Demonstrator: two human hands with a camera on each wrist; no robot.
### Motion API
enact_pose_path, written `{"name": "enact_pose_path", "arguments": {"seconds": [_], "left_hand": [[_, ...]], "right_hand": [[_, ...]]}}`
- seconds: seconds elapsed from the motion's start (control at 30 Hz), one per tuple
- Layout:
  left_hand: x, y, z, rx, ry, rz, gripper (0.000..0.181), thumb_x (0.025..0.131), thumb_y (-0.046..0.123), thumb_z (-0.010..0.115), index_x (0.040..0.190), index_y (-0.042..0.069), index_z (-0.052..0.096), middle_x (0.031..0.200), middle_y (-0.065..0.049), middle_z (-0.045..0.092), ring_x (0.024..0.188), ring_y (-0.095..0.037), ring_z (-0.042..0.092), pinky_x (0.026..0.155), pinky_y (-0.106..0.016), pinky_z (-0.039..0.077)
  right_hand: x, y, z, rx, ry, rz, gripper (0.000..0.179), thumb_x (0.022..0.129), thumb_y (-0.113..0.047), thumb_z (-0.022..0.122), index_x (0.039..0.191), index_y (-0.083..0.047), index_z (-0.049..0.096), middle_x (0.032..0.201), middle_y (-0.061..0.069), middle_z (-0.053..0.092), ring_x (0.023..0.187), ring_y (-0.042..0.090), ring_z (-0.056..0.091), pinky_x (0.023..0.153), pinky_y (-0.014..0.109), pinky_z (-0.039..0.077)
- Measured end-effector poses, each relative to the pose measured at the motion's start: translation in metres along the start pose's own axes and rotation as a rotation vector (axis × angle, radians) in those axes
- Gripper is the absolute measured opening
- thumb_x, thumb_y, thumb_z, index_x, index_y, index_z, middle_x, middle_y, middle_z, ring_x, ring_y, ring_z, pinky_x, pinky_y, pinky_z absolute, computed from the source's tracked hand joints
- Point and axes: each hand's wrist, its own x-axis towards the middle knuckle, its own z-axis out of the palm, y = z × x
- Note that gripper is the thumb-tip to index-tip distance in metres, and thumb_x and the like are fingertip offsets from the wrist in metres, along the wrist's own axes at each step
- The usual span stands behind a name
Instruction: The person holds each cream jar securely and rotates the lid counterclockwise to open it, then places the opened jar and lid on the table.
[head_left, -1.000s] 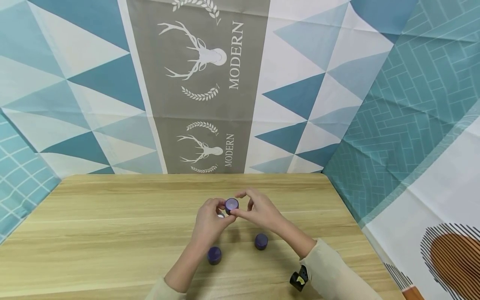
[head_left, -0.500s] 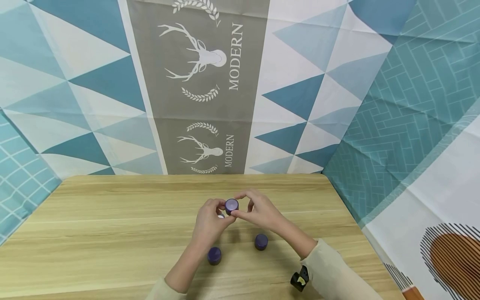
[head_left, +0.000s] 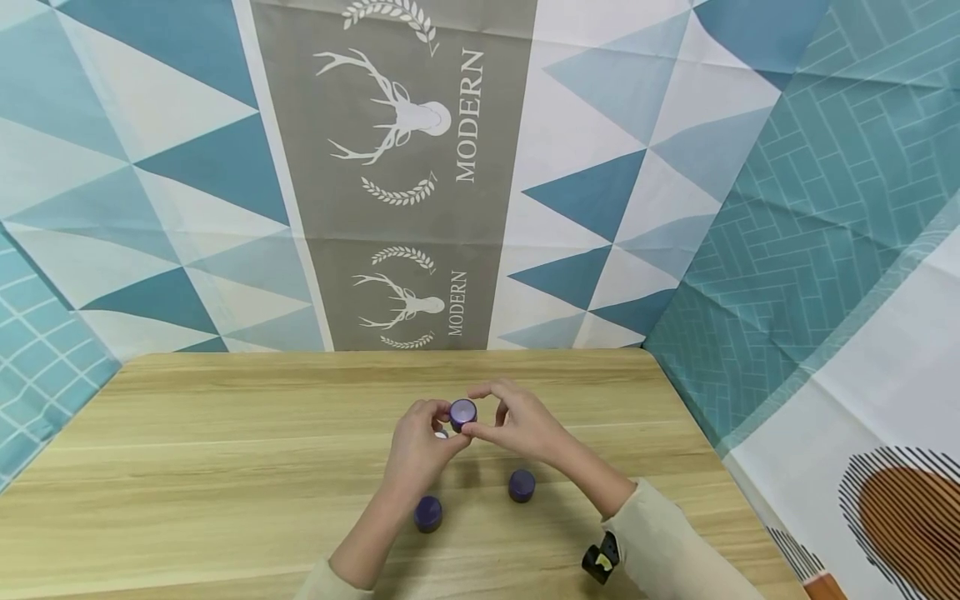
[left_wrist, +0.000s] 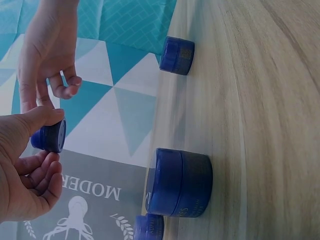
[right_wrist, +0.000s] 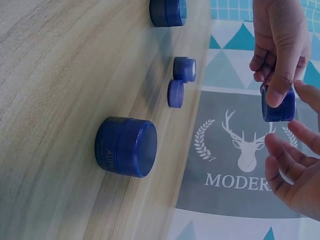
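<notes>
Over the middle of the table, my left hand (head_left: 422, 442) holds a small dark blue-purple jar (head_left: 462, 414), lid upward, between thumb and fingers. My right hand (head_left: 525, 421) reaches in from the right; its thumb and index finger sit on either side of the lid, fingertips right at its edge. The right wrist view shows the same jar (right_wrist: 280, 107) clear of the table. Below, a small jar with a whitish top (right_wrist: 185, 69) stands beside a blue lid (right_wrist: 175, 93); in the head view the left hand hides most of them.
Two larger blue-purple jars stand on the wooden table (head_left: 225, 467): one (head_left: 428, 514) beside the left forearm, the other (head_left: 522, 485) below the right wrist. A black device (head_left: 600, 558) is at the right sleeve. Patterned cloth (head_left: 405, 167) hangs behind the table's back edge.
</notes>
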Motion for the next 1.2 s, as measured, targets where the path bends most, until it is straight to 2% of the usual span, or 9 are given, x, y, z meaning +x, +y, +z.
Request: {"name": "enact_pose_path", "arguments": {"seconds": [0.13,0.23,0.43,0.53,0.7,0.83,1.0,1.2], "left_hand": [[0.0,0.0003,0.0001,-0.004,0.001,0.006,0.031,0.07,0.02,0.078,0.094,0.004,0.066,0.091,-0.01,0.062,0.082,-0.02,0.055,0.068,-0.025,0.044],[-0.0002,0.0006,0.0002,0.001,0.002,0.012,0.03,0.071,0.022,0.078,0.093,0.004,0.067,0.091,-0.009,0.062,0.081,-0.02,0.055,0.068,-0.025,0.044],[-0.0008,0.0004,-0.0002,0.014,0.008,0.02,0.031,0.071,0.021,0.078,0.093,0.003,0.067,0.09,-0.009,0.062,0.083,-0.022,0.056,0.069,-0.027,0.046],[-0.0007,0.0006,-0.0003,0.014,0.013,0.017,0.031,0.07,0.02,0.078,0.094,0.003,0.067,0.09,-0.009,0.062,0.083,-0.022,0.056,0.069,-0.027,0.046],[-0.0001,0.0013,-0.0002,0.016,0.014,0.023,0.03,0.07,0.02,0.078,0.093,0.004,0.067,0.089,-0.007,0.062,0.082,-0.02,0.055,0.069,-0.025,0.045],[0.0002,0.0016,-0.0005,0.018,0.002,0.033,0.031,0.07,0.019,0.077,0.094,0.003,0.067,0.089,-0.007,0.061,0.082,-0.019,0.055,0.069,-0.025,0.045],[0.0007,0.0021,-0.0009,0.017,0.002,0.038,0.032,0.069,0.017,0.078,0.095,0.002,0.066,0.09,-0.009,0.062,0.082,-0.02,0.055,0.07,-0.026,0.045],[0.0009,0.0024,-0.0002,0.014,-0.003,0.034,0.031,0.069,0.017,0.077,0.095,0.003,0.066,0.091,-0.01,0.062,0.082,-0.019,0.055,0.069,-0.026,0.045]], "right_hand": [[0.0005,0.0008,0.0011,0.002,0.007,-0.017,0.036,0.081,-0.03,0.072,0.113,-0.016,0.062,0.116,0.002,0.06,0.065,0.006,0.052,0.056,0.02,0.046],[0.0007,0.0015,0.0018,-0.002,-0.01,-0.037,0.033,0.083,-0.025,0.07,0.114,-0.016,0.061,0.117,0.003,0.06,0.067,0.006,0.052,0.058,0.02,0.046],[-0.0002,0.0015,0.0022,0.001,-0.036,-0.006,0.044,0.085,-0.031,0.067,0.125,-0.016,0.056,0.125,0.003,0.057,0.068,0.006,0.052,0.056,0.021,0.046],[-0.0002,0.0011,0.0024,0.007,-0.018,0.01,0.045,0.083,-0.035,0.069,0.123,-0.016,0.057,0.123,0.002,0.057,0.067,0.006,0.051,0.055,0.021,0.045],[-0.0002,0.0007,0.002,0.012,-0.007,-0.015,0.036,0.083,-0.029,0.07,0.115,-0.015,0.06,0.118,0.004,0.059,0.066,0.007,0.051,0.056,0.021,0.045],[-0.0003,0.0009,0.0016,-0.001,-0.038,-0.012,0.038,0.085,-0.026,0.068,0.12,-0.015,0.058,0.121,0.003,0.058,0.068,0.007,0.052,0.059,0.021,0.046],[-0.0006,0.0005,0.0013,-0.004,-0.049,0.023,0.048,0.085,-0.034,0.066,0.127,-0.016,0.054,0.126,0.003,0.057,0.069,0.007,0.052,0.057,0.022,0.045],[-0.0009,-0.0004,0.0015,-0.001,-0.011,0.012,0.039,0.084,-0.032,0.069,0.118,-0.017,0.059,0.119,0.002,0.059,0.066,0.007,0.051,0.054,0.021,0.044]]}}
